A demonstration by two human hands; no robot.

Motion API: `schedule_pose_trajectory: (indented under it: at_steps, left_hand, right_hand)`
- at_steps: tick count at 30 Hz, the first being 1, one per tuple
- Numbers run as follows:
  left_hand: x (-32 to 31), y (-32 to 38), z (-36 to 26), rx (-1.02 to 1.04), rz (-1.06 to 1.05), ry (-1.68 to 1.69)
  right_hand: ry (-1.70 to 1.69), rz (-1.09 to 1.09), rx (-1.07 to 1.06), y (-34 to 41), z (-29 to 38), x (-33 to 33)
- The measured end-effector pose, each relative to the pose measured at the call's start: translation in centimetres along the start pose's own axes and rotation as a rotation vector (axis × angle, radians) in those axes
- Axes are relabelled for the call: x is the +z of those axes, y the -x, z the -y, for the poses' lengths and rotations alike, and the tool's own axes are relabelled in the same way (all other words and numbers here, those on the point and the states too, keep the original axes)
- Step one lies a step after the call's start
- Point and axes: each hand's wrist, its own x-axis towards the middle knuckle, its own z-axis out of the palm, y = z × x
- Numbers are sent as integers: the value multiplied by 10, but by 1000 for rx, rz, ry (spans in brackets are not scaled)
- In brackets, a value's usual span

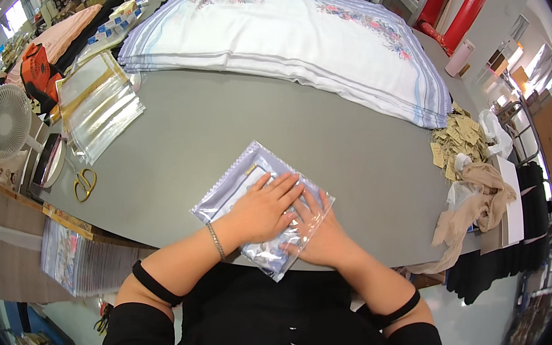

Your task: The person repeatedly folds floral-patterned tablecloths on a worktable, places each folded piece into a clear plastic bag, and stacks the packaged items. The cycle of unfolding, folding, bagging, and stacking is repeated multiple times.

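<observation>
A folded lilac-and-white cloth in a clear plastic bag [236,187] lies at a slant on the grey table before me. My left hand [267,207] rests palm down on the bag, its fingers spread a little towards the right. Close beside it, my right hand [316,229] has its fingers under the clear film at the bag's lower right edge, over the cloth; how deep they reach is not plain. Beyond both hands, a wide stack of white cloths with lilac borders and printed flowers [279,32] spans the table's far side.
Empty clear bags [102,106] lie at the left, near yellow-handled scissors [85,185] and a white fan [6,122]. Paper tags [460,137] are heaped at the right, by a beige cloth strip [488,193]. Packed pieces [96,262] stand in a row below the left table edge.
</observation>
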Motion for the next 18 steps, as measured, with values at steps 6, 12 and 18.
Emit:
schedule_pose_trajectory:
  at_steps: [6,12,18]
  left_hand:
    - [2,5,4,-140,-50,-128]
    - [5,5,14,-158,-44,-157]
    - [9,1,8,-230,20,-244]
  right_hand:
    - [1,21,-79,-8,-25,5]
    - [-367,-166,-370,10,-12,6]
    - [-230,117,-380,20,-3,-20]
